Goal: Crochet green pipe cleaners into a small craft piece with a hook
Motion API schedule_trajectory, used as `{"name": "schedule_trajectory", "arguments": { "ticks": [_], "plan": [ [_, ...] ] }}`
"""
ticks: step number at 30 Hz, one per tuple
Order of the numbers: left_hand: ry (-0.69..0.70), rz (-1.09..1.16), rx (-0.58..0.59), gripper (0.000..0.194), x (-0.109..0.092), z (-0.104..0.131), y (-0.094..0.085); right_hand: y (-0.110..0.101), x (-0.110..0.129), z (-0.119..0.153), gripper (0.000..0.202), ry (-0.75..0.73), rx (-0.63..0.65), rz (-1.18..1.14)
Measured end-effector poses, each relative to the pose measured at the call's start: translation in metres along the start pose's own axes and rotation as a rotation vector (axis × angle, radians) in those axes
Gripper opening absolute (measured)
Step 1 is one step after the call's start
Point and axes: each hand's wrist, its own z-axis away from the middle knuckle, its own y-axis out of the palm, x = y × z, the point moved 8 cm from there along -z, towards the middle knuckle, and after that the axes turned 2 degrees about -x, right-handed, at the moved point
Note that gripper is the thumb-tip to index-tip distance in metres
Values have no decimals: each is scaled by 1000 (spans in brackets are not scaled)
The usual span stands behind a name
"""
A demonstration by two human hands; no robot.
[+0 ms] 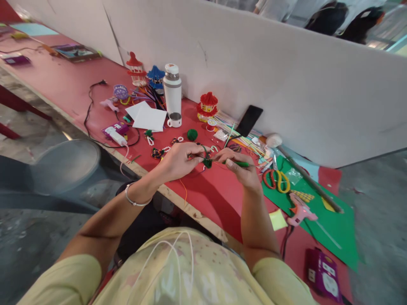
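Observation:
My left hand point(182, 160) pinches a small dark green yarn piece point(207, 163) above the red table. In my right hand point(244, 169) is a crochet hook point(241, 164) with a green handle, its thin shaft pointing left into the yarn; the tip is hidden. Just beyond my fingers lies a green yarn ball point(192, 135). Beaded yarn pieces point(157, 153) rest to the left of my left hand, near a green one point(149, 136) with a white bead loop. A loose orange thread point(184, 190) trails below my left hand.
A white bottle point(173, 93) stands by the wall near a red-roofed model point(208, 106). On the right, scissors point(276, 180) and a pink glue gun point(300, 212) lie on a green sheet point(340, 228). A phone point(250, 120) leans on the wall. A grey stool point(66, 161) is at left.

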Motion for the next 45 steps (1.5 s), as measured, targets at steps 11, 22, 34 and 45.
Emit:
{"name": "schedule_trajectory", "arguments": {
  "ticks": [11, 22, 34, 45],
  "plan": [
    [-35, 8, 9, 11, 1, 0, 1, -2, 0, 0, 14, -41, -4, -13],
    [-57, 1, 23, 13, 2, -1, 3, -2, 1, -2, 15, -23, -24, 39],
    [-65, 3, -46, 17, 9, 0, 0, 13, 27, -2, 12, -125, -12, 242],
    [-49, -24, -217, 22, 9, 7, -9, 25, 28, -2, 16, -148, -130, 348]
  ]
}}
